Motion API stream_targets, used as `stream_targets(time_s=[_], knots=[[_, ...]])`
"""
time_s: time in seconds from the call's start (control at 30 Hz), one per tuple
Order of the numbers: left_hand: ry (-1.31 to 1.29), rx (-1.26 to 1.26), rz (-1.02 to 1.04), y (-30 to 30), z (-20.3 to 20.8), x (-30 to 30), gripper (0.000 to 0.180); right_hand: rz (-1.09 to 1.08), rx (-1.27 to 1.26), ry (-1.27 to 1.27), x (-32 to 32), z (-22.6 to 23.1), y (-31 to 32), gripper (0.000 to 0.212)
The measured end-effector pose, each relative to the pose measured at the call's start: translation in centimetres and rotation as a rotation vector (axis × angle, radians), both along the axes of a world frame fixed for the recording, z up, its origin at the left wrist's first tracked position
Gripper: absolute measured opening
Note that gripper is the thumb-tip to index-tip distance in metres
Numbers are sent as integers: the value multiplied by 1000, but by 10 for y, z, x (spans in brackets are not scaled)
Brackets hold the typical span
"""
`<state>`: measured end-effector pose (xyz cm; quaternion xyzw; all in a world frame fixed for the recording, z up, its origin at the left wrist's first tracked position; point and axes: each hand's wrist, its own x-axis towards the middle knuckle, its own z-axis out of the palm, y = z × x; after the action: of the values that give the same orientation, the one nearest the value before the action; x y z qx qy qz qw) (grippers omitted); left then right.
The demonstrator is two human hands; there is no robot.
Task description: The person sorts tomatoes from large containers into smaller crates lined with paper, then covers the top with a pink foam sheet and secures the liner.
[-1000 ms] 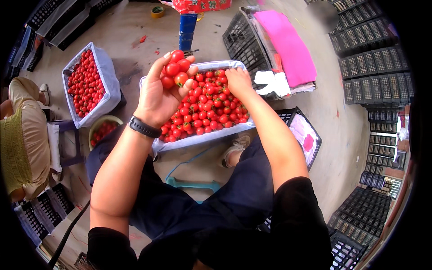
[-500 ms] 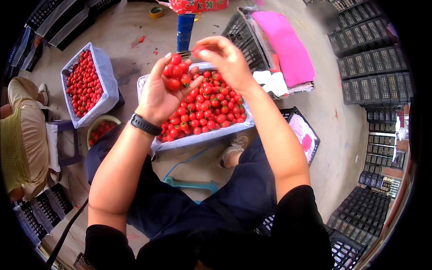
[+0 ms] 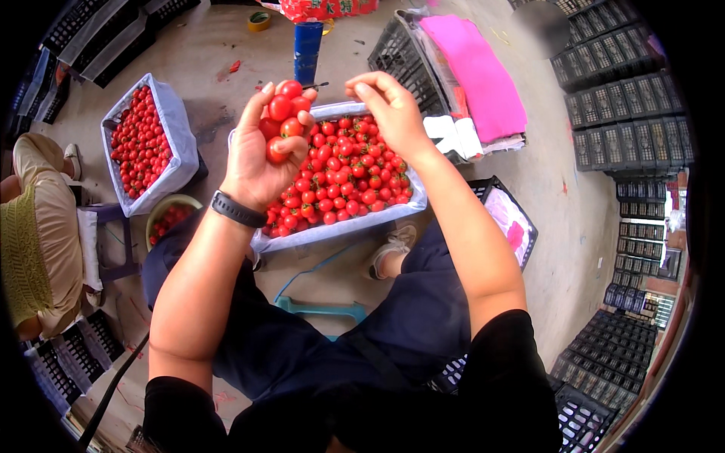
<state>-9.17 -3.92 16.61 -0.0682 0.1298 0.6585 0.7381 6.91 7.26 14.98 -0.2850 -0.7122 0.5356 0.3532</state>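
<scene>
Several red cherry tomatoes rest in the cupped palm of my left hand, whose fingers curl round them. A dark band circles that wrist. To its right, my right hand hovers with loosely bent fingers, and no tomato shows in it. Below both hands stands a crate lined with pale cloth, heaped with cherry tomatoes, some with green stems. My left hand hides part of the crate's left side.
At left are another lined tomato crate, a bowl of tomatoes and a seated person. A blue post stands beyond my hands. Right of them is a black crate with pink cloth. Black crates stack far right.
The tomato between my right fingers no longer shows there. My right hand has shifted slightly right, away from my left. The tomatoes in my left hand sit differently, with one higher up.
</scene>
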Motion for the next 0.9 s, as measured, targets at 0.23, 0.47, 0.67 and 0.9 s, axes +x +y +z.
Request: stream_targets(time_s=[0.23, 0.47, 0.67, 0.9], knots=[[77, 107, 270, -1, 19, -46, 38, -12, -134, -251, 38, -22, 11, 17], [325, 16, 459, -21, 7, -82, 23, 37, -180, -252, 59, -25, 11, 16], [325, -91, 449, -34, -3, -82, 20, 60, -42, -391, 57, -21, 5, 13], [285, -58, 604, -45, 16, -110, 22, 83, -39, -458, 67, -1, -9, 16]])
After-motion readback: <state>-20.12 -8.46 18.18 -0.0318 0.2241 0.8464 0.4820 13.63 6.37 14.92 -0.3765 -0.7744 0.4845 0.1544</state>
